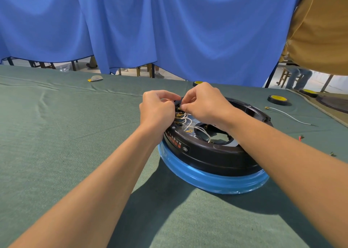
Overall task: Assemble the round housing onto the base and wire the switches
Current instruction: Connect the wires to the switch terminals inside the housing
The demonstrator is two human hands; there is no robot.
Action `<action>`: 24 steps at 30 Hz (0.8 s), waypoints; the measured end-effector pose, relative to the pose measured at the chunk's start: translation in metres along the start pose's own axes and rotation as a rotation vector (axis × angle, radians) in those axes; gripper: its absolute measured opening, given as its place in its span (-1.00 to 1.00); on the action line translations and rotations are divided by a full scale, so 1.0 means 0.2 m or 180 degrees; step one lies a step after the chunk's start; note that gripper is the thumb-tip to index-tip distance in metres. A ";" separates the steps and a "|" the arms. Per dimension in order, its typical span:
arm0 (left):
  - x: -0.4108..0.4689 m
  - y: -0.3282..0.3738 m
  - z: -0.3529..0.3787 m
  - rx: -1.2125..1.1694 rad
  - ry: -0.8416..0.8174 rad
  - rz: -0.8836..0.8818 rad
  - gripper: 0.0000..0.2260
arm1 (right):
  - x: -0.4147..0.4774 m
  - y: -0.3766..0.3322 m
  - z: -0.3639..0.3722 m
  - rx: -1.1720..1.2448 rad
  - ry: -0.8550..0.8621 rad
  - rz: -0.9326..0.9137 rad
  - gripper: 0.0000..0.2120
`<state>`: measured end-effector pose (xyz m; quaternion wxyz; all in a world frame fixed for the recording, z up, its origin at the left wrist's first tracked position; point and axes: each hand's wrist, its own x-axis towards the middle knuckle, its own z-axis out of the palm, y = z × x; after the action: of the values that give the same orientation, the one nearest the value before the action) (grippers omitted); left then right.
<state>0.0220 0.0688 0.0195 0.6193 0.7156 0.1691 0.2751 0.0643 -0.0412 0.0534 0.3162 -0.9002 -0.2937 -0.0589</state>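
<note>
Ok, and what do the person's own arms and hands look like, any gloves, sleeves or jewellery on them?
Both are bare. The left hand and right hand wear no gloves, and no rings show on the fingers in view. The left forearm and right forearm are uncovered down to the frame's lower edge: no sleeve, cuff, watch or wristband shows.

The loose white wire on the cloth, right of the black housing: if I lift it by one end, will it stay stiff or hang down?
Probably floppy: the white wire is thin and lies in a loose curve on the green cloth. Likely very light too. The brass terminal at its end might swing or snag.
</note>
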 end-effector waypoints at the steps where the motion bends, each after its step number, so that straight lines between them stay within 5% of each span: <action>1: 0.00 0.00 0.00 -0.0008 0.0000 -0.0005 -0.65 | -0.01 0.00 -0.01 -0.0047 0.0021 -0.0074 -0.91; 7: 0.00 0.00 -0.01 -0.0044 -0.0004 0.0001 -0.65 | -0.07 0.02 -0.05 -0.0236 0.0103 -0.0743 -0.94; 24: -0.01 0.00 -0.01 -0.0054 -0.0025 -0.0066 -0.67 | -0.05 0.03 -0.06 -0.0504 -0.0183 -0.0815 -0.93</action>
<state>0.0192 0.0703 0.0198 0.6288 0.7097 0.1717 0.2673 0.0603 -0.0583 0.0563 0.2256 -0.8788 -0.4095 -0.0959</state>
